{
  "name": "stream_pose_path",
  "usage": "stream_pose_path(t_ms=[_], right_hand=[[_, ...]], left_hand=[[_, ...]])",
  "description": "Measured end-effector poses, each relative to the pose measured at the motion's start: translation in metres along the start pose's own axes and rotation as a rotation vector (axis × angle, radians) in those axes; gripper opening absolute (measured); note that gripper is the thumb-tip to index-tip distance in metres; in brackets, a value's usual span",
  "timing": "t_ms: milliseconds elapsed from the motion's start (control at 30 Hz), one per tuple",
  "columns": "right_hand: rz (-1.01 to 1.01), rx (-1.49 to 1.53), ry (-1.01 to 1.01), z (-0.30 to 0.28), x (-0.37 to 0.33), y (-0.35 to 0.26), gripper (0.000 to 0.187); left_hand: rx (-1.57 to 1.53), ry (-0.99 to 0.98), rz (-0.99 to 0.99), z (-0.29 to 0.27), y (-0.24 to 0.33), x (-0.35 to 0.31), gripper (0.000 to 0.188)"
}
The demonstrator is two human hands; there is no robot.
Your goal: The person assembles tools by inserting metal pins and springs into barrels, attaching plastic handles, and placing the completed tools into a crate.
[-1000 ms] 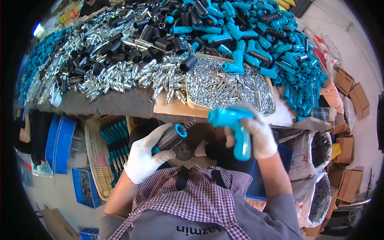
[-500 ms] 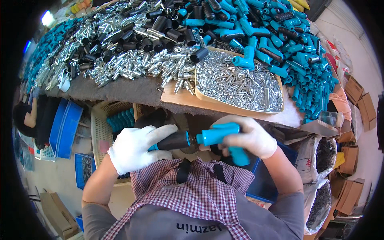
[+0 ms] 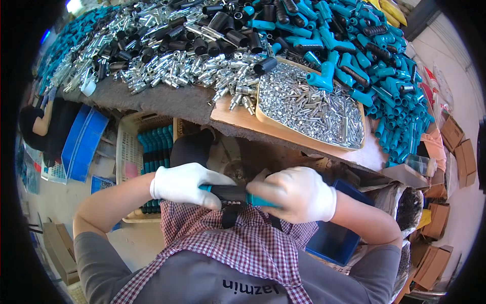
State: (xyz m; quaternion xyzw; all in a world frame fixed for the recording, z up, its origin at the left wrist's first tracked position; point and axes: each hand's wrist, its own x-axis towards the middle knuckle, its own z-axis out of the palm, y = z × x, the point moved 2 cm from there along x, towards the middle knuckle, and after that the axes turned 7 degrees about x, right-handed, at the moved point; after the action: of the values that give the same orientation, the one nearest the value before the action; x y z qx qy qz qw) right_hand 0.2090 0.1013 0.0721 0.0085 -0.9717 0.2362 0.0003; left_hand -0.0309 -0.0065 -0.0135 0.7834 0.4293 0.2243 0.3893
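Observation:
In front of my apron, my left hand (image 3: 185, 186) is wrapped round a black tube (image 3: 228, 192) with a teal end showing by the thumb. My right hand (image 3: 301, 195), smeared a little by motion, grips a teal pistol-shaped plastic housing (image 3: 259, 200), mostly covered by its fingers. Tube and housing meet end to end between the two hands, roughly level. Both hands wear white gloves. Beyond them, on the bench, a shallow tray (image 3: 259, 109) holds small metal pins, with a teal housing (image 3: 325, 76) lying on top.
Heaps of shiny metal fittings (image 3: 172, 68), black tubes (image 3: 217, 23) and teal housings (image 3: 395, 101) cover the bench. Below left stands a cream crate (image 3: 126, 152) with teal-and-black pieces in rows. A blue bin (image 3: 334, 243) sits right of my lap. Another person's arm (image 3: 44, 119) shows far left.
The gap between tube and housing has closed; they now touch. Both hands have come lower, closer to my apron, and the right hand has turned over the housing.

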Motion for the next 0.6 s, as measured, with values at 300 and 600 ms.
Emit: stream_pose_path(t_ms=[300,600], right_hand=[[0.011,1.305,1.048,0.025,-0.008,0.030,0.071],[-0.016,0.788,0.842,0.013,0.004,0.021,0.038]], left_hand=[[0.436,-0.041,-0.626,-0.025,0.041,0.008,0.043],[0.333,0.310,-0.521,0.005,0.018,-0.006,0.035]])
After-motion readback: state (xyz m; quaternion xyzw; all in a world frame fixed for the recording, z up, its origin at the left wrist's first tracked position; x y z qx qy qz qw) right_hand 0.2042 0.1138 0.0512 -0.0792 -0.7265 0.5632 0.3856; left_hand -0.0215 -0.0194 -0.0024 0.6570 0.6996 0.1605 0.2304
